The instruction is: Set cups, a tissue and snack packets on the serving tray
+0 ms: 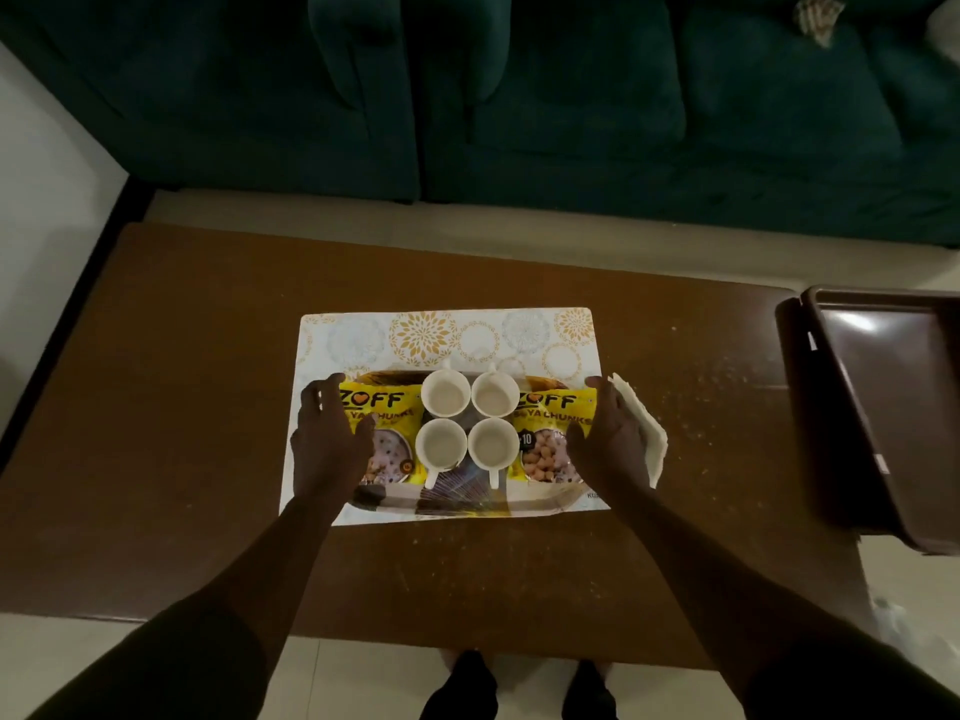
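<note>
A patterned serving tray (467, 504) lies on a white floral placemat (441, 335) at the middle of the brown table. Several white cups (445, 392) stand close together at its centre. A yellow snack packet (384, 407) lies at the tray's left, and a second yellow snack packet (553, 407) at its right. A folded white tissue (652, 439) sits at the tray's right end, partly under my right hand (610, 439). My left hand (324, 439) rests over the tray's left end, its thumb on the left packet. Both hands have their fingers spread.
A dark brown plastic tray (893, 397) overhangs the right end of the wooden table (208, 407). A dark green sofa (519, 96) stands just beyond the table's far edge. My feet show on the tiled floor below the near edge.
</note>
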